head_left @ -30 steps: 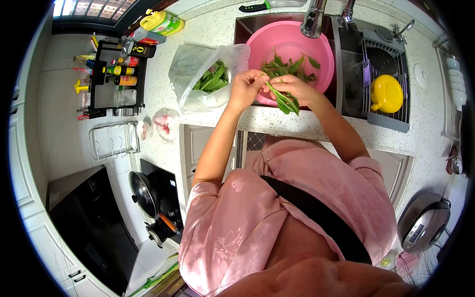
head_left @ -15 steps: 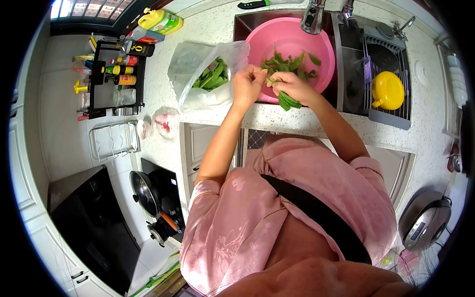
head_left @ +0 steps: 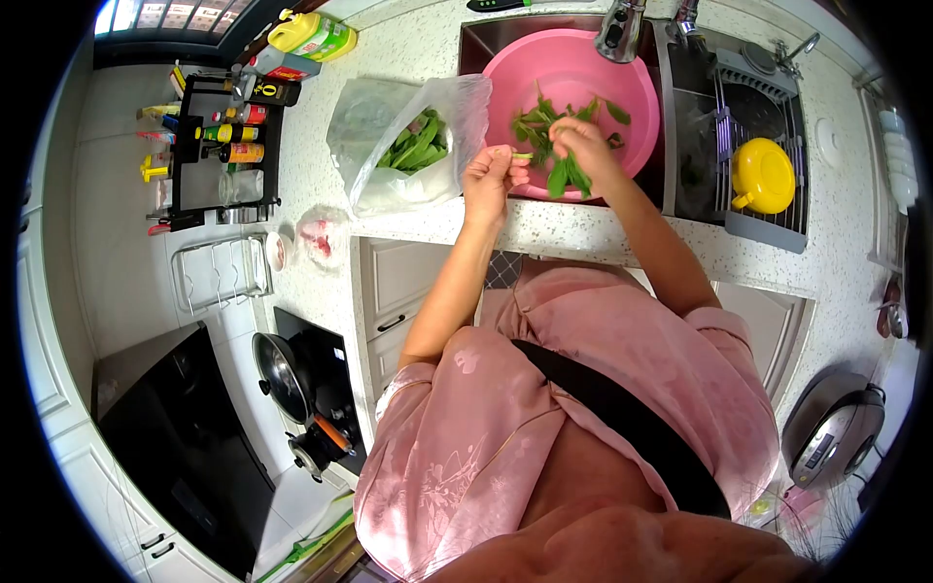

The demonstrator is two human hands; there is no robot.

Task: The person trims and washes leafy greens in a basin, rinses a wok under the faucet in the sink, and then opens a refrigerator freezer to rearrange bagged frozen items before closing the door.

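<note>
Over the near left rim of a pink basin (head_left: 622, 87), my left hand (head_left: 493, 178) pinches a short piece of green stem (head_left: 522, 155) between thumb and fingertips. My right hand (head_left: 588, 155) is closed on leafy greens (head_left: 568, 179), whose leaves hang below it inside the basin. Loose green leaves (head_left: 533, 124) lie on the basin's bottom, partly hidden behind my right hand. Left of the basin, a clear plastic bag (head_left: 374, 112) lies open on the counter with more leafy greens (head_left: 420, 148) inside.
The basin sits in the sink (head_left: 473, 58) beneath a faucet (head_left: 620, 31). On the right, a dish rack (head_left: 768, 231) holds a yellow bowl (head_left: 761, 176). A knife (head_left: 498, 5) lies behind the sink. Left are a bottle rack (head_left: 185, 209) and a lidded pan (head_left: 282, 377) on the stove.
My hands have parted: the right moved up and rightward over the basin with the leafy greens, while the left stayed near the rim with a piece of stem.
</note>
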